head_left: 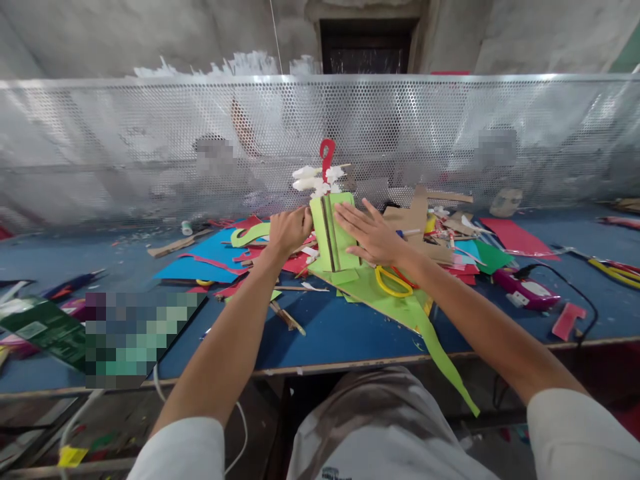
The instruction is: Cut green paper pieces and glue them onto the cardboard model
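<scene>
A light-green paper-covered box (342,235) stands upright in front of me, with dark cardboard edges running down its face. White fluffy tufts (320,183) sit at its top, and a red paper hook (327,157) rises above them. At its left side my left hand (289,230) is closed, with a curled light-green strip (250,235) coming out beyond the fist. What the fingers hold is partly hidden. My right hand (374,235) lies with fingers stretched out against the box's right face. Below it are yellow-handled scissors (394,283) on a green sheet (373,293).
Blue sheets (183,257), red scraps and brown cardboard (413,215) litter the blue table (320,330). At right lie a purple glue gun (527,292) and yellow-handled pliers (613,270). A perforated metal screen (425,133) borders the back. A green strip (450,373) hangs over the front edge.
</scene>
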`<action>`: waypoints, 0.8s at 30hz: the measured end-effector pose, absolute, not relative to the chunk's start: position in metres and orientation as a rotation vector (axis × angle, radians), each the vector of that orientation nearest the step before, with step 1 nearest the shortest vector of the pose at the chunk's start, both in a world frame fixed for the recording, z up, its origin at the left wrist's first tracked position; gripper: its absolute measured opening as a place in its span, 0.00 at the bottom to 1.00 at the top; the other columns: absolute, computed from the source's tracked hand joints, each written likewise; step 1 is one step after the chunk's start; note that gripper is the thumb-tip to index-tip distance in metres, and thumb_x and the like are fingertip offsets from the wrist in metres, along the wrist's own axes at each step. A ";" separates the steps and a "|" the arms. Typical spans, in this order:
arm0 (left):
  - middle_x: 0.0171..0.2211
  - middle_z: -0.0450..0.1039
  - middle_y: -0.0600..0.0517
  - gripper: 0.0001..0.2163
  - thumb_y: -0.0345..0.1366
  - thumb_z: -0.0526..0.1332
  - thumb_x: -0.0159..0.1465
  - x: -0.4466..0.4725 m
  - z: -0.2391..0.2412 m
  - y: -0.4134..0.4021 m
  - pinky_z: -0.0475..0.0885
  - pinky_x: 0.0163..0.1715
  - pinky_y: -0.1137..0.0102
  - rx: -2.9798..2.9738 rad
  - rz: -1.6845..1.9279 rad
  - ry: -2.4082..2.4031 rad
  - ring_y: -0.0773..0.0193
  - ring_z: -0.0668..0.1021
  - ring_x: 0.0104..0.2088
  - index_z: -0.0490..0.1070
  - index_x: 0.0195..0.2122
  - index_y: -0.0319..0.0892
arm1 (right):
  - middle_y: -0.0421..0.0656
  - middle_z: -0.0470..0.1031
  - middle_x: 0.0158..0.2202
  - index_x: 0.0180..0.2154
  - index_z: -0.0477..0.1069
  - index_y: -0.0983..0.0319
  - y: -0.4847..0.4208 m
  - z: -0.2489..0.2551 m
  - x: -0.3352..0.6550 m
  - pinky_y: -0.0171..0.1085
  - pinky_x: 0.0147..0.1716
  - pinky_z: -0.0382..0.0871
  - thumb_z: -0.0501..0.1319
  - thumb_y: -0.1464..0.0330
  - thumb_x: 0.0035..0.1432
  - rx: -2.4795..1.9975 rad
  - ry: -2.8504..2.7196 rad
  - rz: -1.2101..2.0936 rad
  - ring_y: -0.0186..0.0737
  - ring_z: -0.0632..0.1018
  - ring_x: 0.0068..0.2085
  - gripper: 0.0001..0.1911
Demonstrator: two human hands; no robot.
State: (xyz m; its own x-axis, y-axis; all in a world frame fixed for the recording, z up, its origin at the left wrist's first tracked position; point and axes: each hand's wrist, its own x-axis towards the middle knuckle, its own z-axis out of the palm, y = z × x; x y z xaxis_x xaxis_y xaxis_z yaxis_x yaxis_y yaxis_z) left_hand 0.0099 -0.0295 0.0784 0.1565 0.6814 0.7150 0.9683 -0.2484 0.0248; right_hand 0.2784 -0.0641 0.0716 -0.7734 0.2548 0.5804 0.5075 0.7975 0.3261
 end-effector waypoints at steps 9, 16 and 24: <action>0.33 0.82 0.40 0.24 0.44 0.44 0.76 0.011 0.080 -0.033 0.55 0.32 0.62 -1.967 -0.871 -1.543 0.50 0.82 0.33 0.79 0.39 0.43 | 0.46 0.44 0.79 0.79 0.37 0.56 -0.071 0.076 0.274 0.61 0.77 0.33 0.47 0.48 0.76 -0.603 -2.409 -0.593 0.52 0.50 0.78 0.41; 0.36 0.82 0.38 0.23 0.43 0.44 0.75 -0.014 0.076 -0.023 0.57 0.33 0.63 -1.849 -0.882 -1.742 0.48 0.81 0.36 0.79 0.40 0.43 | 0.47 0.85 0.52 0.55 0.81 0.56 -0.062 0.057 0.278 0.56 0.66 0.66 0.51 0.55 0.76 -0.381 -2.495 -0.220 0.48 0.82 0.58 0.24; 0.37 0.81 0.40 0.20 0.40 0.44 0.76 0.001 0.080 -0.028 0.63 0.41 0.62 -2.020 -0.903 -1.280 0.52 0.80 0.39 0.75 0.40 0.43 | 0.56 0.68 0.70 0.73 0.56 0.56 -0.047 0.048 0.268 0.60 0.60 0.75 0.65 0.40 0.61 -0.705 -1.925 0.373 0.60 0.75 0.65 0.49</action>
